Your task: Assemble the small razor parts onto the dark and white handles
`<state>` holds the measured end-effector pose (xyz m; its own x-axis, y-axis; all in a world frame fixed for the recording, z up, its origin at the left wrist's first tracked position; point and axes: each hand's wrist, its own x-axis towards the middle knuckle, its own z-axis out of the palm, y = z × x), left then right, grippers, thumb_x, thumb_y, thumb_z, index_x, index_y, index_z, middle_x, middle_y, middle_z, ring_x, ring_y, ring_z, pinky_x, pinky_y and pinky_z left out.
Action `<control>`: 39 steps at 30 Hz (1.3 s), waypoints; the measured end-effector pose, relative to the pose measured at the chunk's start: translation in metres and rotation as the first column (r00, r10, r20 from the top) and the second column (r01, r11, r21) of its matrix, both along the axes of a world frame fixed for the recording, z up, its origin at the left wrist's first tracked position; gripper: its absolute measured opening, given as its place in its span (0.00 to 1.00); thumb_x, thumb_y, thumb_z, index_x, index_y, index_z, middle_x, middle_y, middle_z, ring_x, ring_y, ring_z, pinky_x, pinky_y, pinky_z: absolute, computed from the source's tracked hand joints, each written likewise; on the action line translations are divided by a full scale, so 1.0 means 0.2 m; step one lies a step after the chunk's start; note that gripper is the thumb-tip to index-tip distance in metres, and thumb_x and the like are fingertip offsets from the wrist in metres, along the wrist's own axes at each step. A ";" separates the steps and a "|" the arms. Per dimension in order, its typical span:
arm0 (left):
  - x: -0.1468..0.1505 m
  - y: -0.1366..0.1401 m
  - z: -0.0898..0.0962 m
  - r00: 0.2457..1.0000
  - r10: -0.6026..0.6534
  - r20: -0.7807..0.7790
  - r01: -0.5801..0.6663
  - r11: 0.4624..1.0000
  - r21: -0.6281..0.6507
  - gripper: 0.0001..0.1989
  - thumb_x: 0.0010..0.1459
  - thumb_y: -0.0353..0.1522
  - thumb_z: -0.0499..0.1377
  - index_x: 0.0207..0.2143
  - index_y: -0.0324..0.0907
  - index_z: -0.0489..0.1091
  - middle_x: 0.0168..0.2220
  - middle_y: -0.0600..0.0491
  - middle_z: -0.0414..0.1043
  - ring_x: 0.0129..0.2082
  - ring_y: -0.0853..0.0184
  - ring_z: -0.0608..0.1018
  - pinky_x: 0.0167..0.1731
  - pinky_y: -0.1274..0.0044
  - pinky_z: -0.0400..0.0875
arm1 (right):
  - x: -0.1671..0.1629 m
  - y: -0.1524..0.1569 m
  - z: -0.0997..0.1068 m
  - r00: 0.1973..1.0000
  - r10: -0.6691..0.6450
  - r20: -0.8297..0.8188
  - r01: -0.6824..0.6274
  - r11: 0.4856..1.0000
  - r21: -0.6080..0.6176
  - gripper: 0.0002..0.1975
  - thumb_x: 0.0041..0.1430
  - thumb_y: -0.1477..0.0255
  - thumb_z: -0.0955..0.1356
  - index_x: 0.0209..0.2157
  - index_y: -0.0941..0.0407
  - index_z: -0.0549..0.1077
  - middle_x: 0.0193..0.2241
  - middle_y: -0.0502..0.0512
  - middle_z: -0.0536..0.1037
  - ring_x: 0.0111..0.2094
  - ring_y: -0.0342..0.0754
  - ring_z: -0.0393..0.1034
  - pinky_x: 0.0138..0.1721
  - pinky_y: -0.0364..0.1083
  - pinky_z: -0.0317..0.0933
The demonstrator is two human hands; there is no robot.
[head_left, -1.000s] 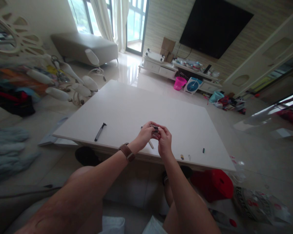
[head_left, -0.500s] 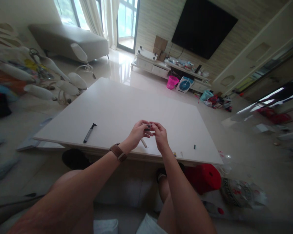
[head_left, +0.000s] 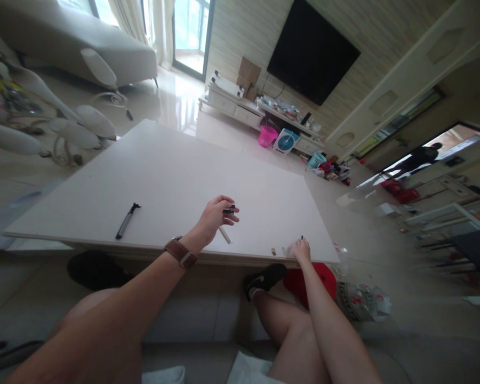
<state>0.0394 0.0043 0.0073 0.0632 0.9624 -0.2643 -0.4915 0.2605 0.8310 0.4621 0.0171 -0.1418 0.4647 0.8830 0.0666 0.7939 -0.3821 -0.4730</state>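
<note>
My left hand (head_left: 220, 213) is raised over the front middle of the white table, its fingers closed round a small black piece (head_left: 228, 211) whose kind I cannot make out. Beneath that hand a pale slim stick (head_left: 224, 234) lies on the tabletop, partly covered. Near the right front edge, my right hand (head_left: 302, 250) is down at the table with bent fingers. A small dark piece (head_left: 302, 237) shows right at its fingertips; blur hides whether they grip it. Left of that hand lie a small yellowish piece (head_left: 273, 251) and a tiny clear bit (head_left: 283, 249).
A slim black-and-grey handled tool (head_left: 127, 221) lies on the left of the white table (head_left: 184, 176). Below the right front edge stands a red stool (head_left: 324, 277) beside a printed plastic bag (head_left: 364, 301). A person (head_left: 422, 157) is in the far doorway.
My right hand has left my left hand and moved right, down to the small dark piece on the table. My left hand still holds the black piece. The view has turned a little right.
</note>
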 end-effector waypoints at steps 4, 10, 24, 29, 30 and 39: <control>0.00 0.00 -0.01 1.000 -0.010 -0.011 0.010 1.000 0.010 0.06 0.50 0.30 0.56 0.33 0.40 0.66 0.28 0.49 0.75 0.21 0.67 0.78 0.19 0.80 0.67 | 0.16 -0.07 -0.10 0.997 0.043 0.061 -0.039 0.997 -0.059 0.30 0.49 0.70 0.64 0.55 0.61 0.72 0.60 0.66 0.67 0.64 0.59 0.58 0.65 0.53 0.50; 0.02 0.00 -0.03 0.999 -0.027 -0.045 0.027 1.000 -0.003 0.06 0.50 0.30 0.56 0.34 0.40 0.66 0.29 0.49 0.76 0.21 0.67 0.78 0.19 0.80 0.67 | 0.22 -0.05 -0.17 0.987 0.107 0.123 -0.098 0.992 -0.073 0.27 0.51 0.68 0.63 0.53 0.55 0.74 0.60 0.63 0.69 0.59 0.59 0.63 0.62 0.58 0.50; 0.06 0.00 -0.06 0.992 -0.065 -0.106 0.065 0.998 -0.009 0.07 0.49 0.30 0.57 0.33 0.40 0.66 0.29 0.49 0.76 0.22 0.66 0.78 0.19 0.80 0.67 | 0.12 -0.05 -0.10 0.986 0.122 0.115 -0.119 0.992 -0.034 0.13 0.52 0.68 0.66 0.36 0.59 0.78 0.33 0.60 0.80 0.36 0.53 0.73 0.42 0.48 0.63; 0.08 0.00 -0.06 0.991 -0.073 -0.110 0.073 0.997 -0.006 0.07 0.49 0.30 0.57 0.34 0.40 0.66 0.30 0.48 0.76 0.22 0.66 0.78 0.20 0.80 0.67 | 0.05 -0.03 -0.08 0.986 0.130 0.105 -0.122 0.989 -0.085 0.10 0.52 0.71 0.66 0.34 0.58 0.77 0.32 0.59 0.80 0.36 0.52 0.73 0.39 0.47 0.62; 0.08 0.00 -0.06 0.991 -0.074 -0.110 0.074 0.997 -0.008 0.07 0.49 0.30 0.57 0.34 0.40 0.66 0.30 0.48 0.76 0.22 0.66 0.78 0.20 0.80 0.67 | 0.03 -0.02 -0.07 0.986 0.137 0.098 -0.127 0.987 -0.096 0.09 0.52 0.71 0.66 0.33 0.58 0.77 0.32 0.59 0.80 0.35 0.51 0.72 0.38 0.46 0.62; 0.08 -0.01 -0.04 0.989 -0.088 -0.116 0.086 0.996 -0.019 0.07 0.49 0.31 0.57 0.33 0.40 0.66 0.30 0.49 0.76 0.22 0.67 0.78 0.20 0.80 0.66 | -0.30 0.04 0.05 0.957 0.290 -0.008 -0.289 0.947 -0.141 0.01 0.45 0.76 0.69 0.22 0.58 0.73 0.22 0.53 0.76 0.26 0.46 0.68 0.30 0.43 0.60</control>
<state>0.0557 0.0019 -0.0004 0.1143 0.9507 -0.2882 -0.3664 0.3100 0.8773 0.4029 0.0258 -0.1316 0.1877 0.9803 -0.0623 0.8855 -0.1963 -0.4211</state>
